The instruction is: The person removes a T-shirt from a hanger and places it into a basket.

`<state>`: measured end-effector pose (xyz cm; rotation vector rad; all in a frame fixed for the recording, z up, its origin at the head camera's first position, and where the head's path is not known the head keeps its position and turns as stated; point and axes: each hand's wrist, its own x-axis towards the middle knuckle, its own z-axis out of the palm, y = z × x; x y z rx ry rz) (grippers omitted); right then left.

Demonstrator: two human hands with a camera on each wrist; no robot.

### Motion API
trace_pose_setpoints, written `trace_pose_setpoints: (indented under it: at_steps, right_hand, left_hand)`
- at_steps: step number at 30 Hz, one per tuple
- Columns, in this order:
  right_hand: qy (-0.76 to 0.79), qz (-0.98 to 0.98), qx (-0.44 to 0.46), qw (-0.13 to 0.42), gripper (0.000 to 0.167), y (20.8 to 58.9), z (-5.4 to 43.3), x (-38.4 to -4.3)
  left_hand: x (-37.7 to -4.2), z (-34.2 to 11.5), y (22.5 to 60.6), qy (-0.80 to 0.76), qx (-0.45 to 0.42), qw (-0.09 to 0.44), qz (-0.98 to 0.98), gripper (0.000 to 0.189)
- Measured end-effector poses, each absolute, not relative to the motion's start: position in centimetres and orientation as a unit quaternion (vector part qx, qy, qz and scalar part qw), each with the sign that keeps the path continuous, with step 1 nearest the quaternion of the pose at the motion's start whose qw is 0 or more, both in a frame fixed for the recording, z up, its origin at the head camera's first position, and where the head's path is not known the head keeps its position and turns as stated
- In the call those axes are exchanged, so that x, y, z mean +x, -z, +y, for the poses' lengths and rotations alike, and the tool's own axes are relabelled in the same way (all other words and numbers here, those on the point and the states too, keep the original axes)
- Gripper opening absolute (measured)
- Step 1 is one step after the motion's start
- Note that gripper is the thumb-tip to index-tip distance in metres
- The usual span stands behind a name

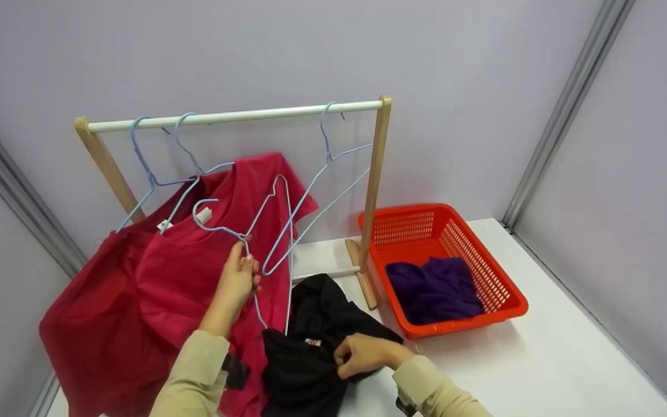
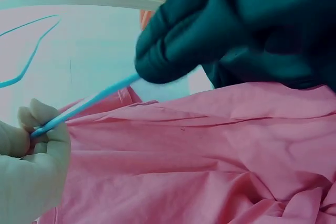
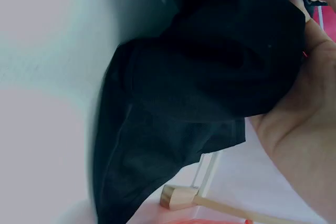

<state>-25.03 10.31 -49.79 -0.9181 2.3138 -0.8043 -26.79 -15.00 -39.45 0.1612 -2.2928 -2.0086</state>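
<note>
In the head view my left hand (image 1: pixel 237 278) grips a light-blue wire hanger (image 1: pixel 257 306) by its shoulder, just below the hook. The hanger's lower end reaches into the neck of a black shirt (image 1: pixel 304 370). My right hand (image 1: pixel 365 354) pinches the shirt's fabric near its neckline, beside a small label (image 1: pixel 312 342). In the left wrist view the hanger wire (image 2: pixel 100 98) runs from my fingers into a dark fold of the shirt (image 2: pixel 184 35). The right wrist view shows the black cloth (image 3: pixel 199 72) draping from my fingers.
A rack with a white rail (image 1: pixel 241 116) stands at the back, holding a red shirt (image 1: pixel 107 313) and a pink shirt (image 1: pixel 189 278) on hangers, plus a bare hanger (image 1: pixel 310 191). To the right, an orange basket (image 1: pixel 507 301) contains purple cloth (image 1: pixel 438 289).
</note>
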Motion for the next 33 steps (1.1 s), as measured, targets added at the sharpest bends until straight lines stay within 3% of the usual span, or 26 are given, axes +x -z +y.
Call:
trace_pose_setpoints:
  at_steps: [7,12,15,20,22,24,28,30,33]
  right_hand:
    - [0.25,0.87,-0.299,0.302,0.026,50.0,10.4,-24.5]
    - [0.208,0.885,-0.293,0.296,0.031,50.4,10.6,-24.6]
    - [0.22,0.897,-0.295,0.245,0.023,50.8,10.9,-25.1]
    - [0.265,0.909,-0.307,0.091,0.012,51.5,10.4,-25.9]
    - [0.257,0.915,-0.308,0.054,0.021,51.9,9.9,-25.9]
    - [0.237,0.921,-0.306,0.043,0.044,52.3,9.3,-25.7]
    - [0.199,0.93,-0.293,0.093,0.09,53.3,8.3,-25.1]
    - [0.184,0.934,-0.279,0.125,0.097,53.8,7.9,-24.8]
    - [0.161,0.94,-0.264,0.143,0.088,54.4,7.4,-24.5]
  left_hand:
    - [-26.7,-14.7,39.5,0.677,0.076,0.086,-0.727,0.034]
    - [-26.8,-15.0,39.3,0.688,0.094,0.124,-0.708,0.021]
    - [-26.6,-15.5,39.0,0.671,0.095,0.132,-0.723,0.021]
    - [-26.4,-16.1,38.9,0.625,0.087,0.133,-0.764,0.023]
    - [-26.4,-16.3,38.9,0.608,0.088,0.135,-0.777,0.023]
    - [-26.4,-16.6,39.0,0.59,0.089,0.141,-0.79,0.023]
    - [-26.4,-16.8,39.0,0.562,0.085,0.153,-0.809,0.023]
    - [-26.4,-16.9,38.9,0.551,0.079,0.155,-0.816,0.023]
    - [-26.4,-17.0,38.8,0.542,0.073,0.153,-0.823,0.023]
